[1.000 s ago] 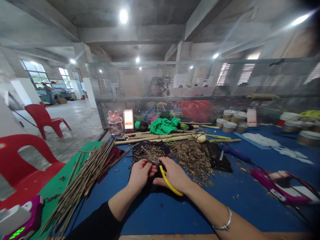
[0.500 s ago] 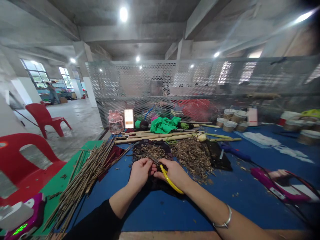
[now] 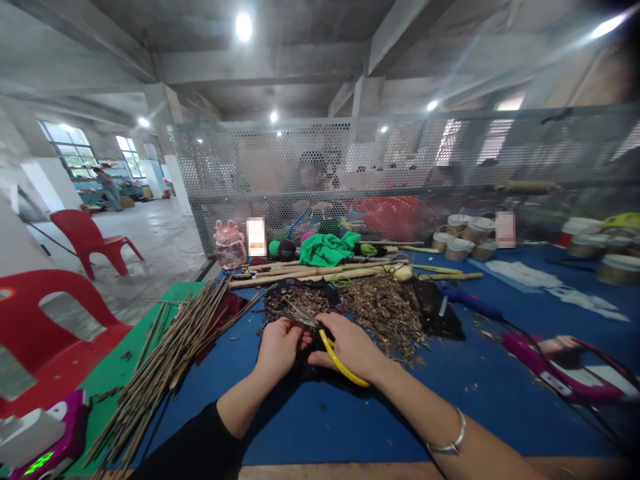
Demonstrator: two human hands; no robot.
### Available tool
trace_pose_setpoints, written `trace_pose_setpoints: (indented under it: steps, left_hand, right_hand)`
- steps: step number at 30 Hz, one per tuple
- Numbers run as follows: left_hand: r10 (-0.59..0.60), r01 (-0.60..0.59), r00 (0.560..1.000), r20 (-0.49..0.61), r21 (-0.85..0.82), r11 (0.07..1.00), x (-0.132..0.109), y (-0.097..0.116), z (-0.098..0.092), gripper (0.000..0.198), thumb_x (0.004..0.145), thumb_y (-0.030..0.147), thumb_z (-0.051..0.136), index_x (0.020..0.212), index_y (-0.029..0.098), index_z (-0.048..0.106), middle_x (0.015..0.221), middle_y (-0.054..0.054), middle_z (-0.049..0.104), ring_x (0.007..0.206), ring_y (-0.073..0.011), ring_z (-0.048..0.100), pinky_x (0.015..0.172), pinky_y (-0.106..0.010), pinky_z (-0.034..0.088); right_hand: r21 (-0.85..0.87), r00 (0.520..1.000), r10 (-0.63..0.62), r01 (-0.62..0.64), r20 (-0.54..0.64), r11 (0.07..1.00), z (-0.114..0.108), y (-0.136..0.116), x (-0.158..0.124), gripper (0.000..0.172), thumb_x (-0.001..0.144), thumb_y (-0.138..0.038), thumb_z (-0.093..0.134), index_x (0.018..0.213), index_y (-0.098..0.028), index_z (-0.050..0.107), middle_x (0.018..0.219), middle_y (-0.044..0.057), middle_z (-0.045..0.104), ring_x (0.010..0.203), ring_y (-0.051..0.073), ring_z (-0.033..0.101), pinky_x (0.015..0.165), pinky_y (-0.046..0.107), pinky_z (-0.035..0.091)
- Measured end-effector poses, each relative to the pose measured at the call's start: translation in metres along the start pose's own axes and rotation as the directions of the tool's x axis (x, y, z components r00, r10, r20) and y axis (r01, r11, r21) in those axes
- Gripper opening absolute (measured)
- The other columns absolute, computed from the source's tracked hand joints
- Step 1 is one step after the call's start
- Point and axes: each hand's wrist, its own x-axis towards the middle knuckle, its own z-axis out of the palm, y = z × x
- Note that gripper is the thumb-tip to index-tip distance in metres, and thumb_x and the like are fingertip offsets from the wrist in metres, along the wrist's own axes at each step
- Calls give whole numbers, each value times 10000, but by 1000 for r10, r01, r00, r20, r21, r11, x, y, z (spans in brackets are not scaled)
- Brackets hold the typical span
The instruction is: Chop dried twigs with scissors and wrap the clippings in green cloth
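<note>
Scissors, lower centre of frame.
Right hand is gripping them; blades are parting again after closing, suggesting repeated snipping. Left hand is curling alongside, hold unclear; chips are lying beyond.

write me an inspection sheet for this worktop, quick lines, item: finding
Surface: blue table with stray bits; green sheet along its left side
Job's things: yellow-handled scissors; left heap and right heap of woody bits; loose bundle of sticks
Clutter: green cloth, pink bottle, poles and tubs towards the back
Grips: right grip around the handle; left grip by the blades, contents unclear
Cables: dark cord from the blue tool, past the purple box
Surroundings: mesh screen behind; red chairs left; person standing far left
</note>
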Motion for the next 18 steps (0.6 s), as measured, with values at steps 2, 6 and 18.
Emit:
trace_pose_setpoints:
  steps: [2,6,18]
  left_hand:
    - [-7,7,1000,-3,18,1000,0,0,0,140,724,202,504,719,129,623,610,-10,635,538,-94,583,523,-182,465]
    - [-26,27,999,-22,33,999,1,-2,-1,161,737,248,507,659,131,587,597,-15,628,527,-96,581,507,-186,460]
    - [89,-68,996,-23,466,882,10,2,-22,231,702,334,579,815,147,655,582,-3,618,418,-89,513,427,-191,395]
  right_hand:
    - [2,999,25,-25,28,1000,-2,-2,-1,543,649,-578,614,1046,-214,544,943,65,606,858,198,559,711,266,393]
    - [-17,994,88,-87,70,996,-3,-3,-1,408,683,-570,582,918,-237,581,814,27,638,710,165,575,572,215,339]
    - [-92,985,175,-175,-5,980,-7,20,5,509,695,-579,549,1068,-233,566,763,43,664,676,193,613,561,231,359]
